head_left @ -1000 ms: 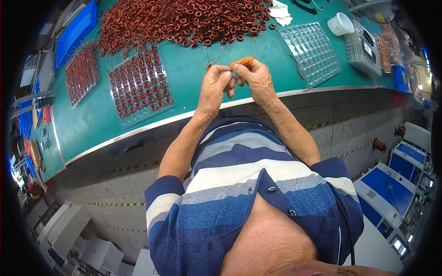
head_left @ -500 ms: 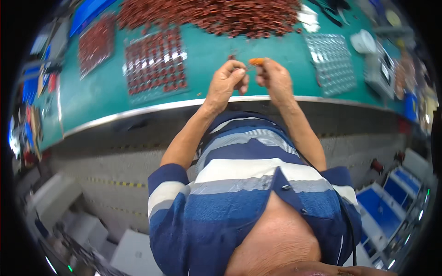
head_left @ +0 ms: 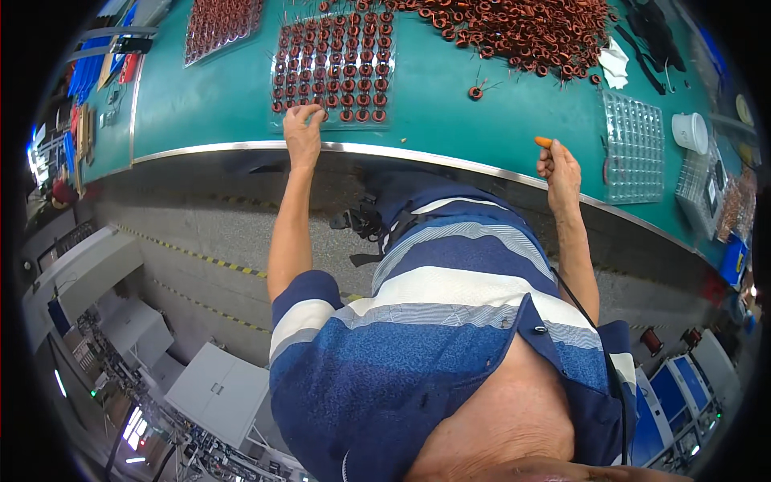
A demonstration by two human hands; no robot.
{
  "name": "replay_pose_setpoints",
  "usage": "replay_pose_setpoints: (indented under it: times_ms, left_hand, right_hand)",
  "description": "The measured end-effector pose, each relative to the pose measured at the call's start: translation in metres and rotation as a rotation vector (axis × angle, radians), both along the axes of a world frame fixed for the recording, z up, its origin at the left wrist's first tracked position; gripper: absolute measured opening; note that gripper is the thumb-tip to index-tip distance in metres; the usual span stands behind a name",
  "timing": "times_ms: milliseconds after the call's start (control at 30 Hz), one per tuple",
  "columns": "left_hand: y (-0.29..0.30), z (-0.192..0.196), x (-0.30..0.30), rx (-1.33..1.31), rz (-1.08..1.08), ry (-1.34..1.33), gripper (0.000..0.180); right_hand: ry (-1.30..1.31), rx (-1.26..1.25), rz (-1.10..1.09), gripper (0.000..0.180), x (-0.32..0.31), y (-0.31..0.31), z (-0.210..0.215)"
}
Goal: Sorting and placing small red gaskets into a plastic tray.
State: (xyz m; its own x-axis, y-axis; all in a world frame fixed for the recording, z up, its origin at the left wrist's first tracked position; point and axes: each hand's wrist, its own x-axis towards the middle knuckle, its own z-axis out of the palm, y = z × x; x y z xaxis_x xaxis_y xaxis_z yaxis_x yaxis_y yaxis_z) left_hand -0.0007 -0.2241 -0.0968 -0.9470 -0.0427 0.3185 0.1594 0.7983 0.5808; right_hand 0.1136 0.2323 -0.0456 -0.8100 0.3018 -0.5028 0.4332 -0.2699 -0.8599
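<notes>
My left hand (head_left: 302,135) is over the front edge of a clear tray (head_left: 287,119) filled with rows of wire-wound ring coils (head_left: 348,84). Its fingers are pinched together at a reddish-brown coil by the front row, which they partly hide. My right hand (head_left: 562,170) is apart, over the table's front edge. An orange cover (head_left: 544,142), which looks like a finger cot, sits at the tip of its outstretched index finger. The other fingers curl loosely, and no coil shows in them. A single coil (head_left: 475,92) with thin wire leads lies on the green table between the hands.
A big heap of coils (head_left: 530,36) spreads along the back. At the right are a clear tray with bare pockets (head_left: 634,153), a white tub (head_left: 691,132) and a crumpled white cloth (head_left: 614,64). Another coil-filled tray (head_left: 221,28) lies at far left.
My hands were close together, with a coil at the left fingertips. The left has since moved left to the coil-filled tray, and the right has drawn away rightward. The view has shifted too.
</notes>
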Motion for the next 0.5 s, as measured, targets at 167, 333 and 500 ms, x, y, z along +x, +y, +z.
replay_pose_setpoints:
  times_ms: [167,333,500]
  left_hand:
    - [0.000,-0.027,-0.010,0.110,-0.045,-0.156,0.013]
    - [0.001,-0.022,-0.006,0.079,0.003,-0.220,0.014]
    - [0.023,0.009,-0.004,0.191,0.088,-0.206,0.018]
  right_hand:
    - [0.001,0.062,0.010,0.034,-0.004,-0.003,0.004]
    - [-0.006,0.117,0.062,0.029,-0.019,-0.007,-0.009]
    - [0.375,0.870,0.357,0.026,-0.064,-0.025,-0.023]
